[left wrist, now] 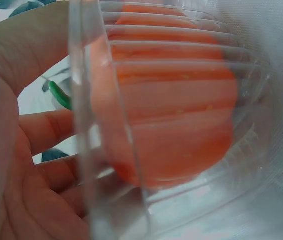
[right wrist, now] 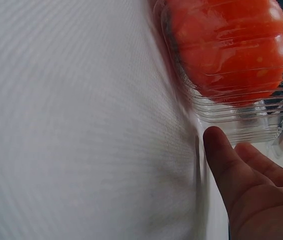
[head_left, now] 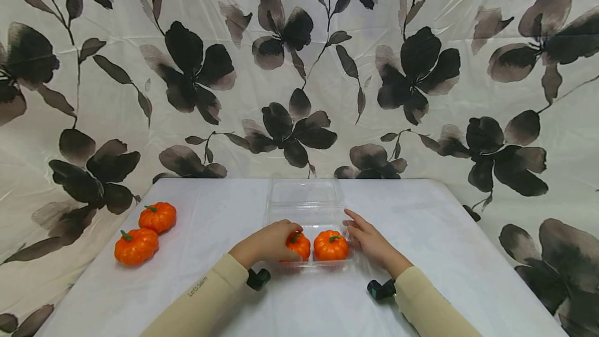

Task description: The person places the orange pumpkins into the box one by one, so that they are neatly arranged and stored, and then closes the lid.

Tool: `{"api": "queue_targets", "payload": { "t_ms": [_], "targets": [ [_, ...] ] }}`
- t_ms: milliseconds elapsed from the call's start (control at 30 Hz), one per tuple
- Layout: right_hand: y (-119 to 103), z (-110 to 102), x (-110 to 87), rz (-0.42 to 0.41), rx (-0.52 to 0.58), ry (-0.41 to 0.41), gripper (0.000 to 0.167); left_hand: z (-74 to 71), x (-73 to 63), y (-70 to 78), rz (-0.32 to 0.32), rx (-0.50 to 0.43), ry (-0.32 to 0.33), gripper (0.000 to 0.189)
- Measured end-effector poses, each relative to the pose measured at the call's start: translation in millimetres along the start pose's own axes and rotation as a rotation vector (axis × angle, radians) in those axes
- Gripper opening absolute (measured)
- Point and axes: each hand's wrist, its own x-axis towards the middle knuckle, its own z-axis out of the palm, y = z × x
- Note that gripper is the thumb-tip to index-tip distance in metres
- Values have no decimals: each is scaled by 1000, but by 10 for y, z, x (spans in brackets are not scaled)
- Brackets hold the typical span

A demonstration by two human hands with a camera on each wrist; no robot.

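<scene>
Soft, even light fills the head view, faint shadows lying on the bench (head_left: 210,207); the left wrist view is hazy, the container (left wrist: 84,150) rim blurred; the right wrist view is dimmer, glints on its pumpkin (right wrist: 231,50)

The hinged container (head_left: 311,265) is thin clear plastic, smooth and glossy, its walls moulded into fine ridges that catch pale streaks of light. The pumpkins inside it (head_left: 331,247) have a shiny, waxy-looking orange skin with bright highlights over rounded lobes; the two outside (head_left: 136,247) share that gloss. The counter (head_left: 421,233) wears a matt white covering with a fine, fabric-like texture. Behind hangs a creased, printed sheet (head_left: 346,98) with a slight sheen. The sleeves (head_left: 210,290) are matt, soft-looking cloth.
</scene>
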Motion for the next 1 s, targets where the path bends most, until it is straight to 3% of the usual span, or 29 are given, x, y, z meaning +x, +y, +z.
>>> {"api": "queue_targets", "payload": {
  "t_ms": [400,733,1000],
  "targets": [
    [-29,5,-4,9,-2,9,52,-129,-94,14,34,-18,19,61],
    [-19,4,8,3,-16,10,52,-215,-170,-44,89,10,120,16],
    [-12,5,14,10,-16,6,52,-256,-224,-101,28,-10,155,14]
  ]
}}
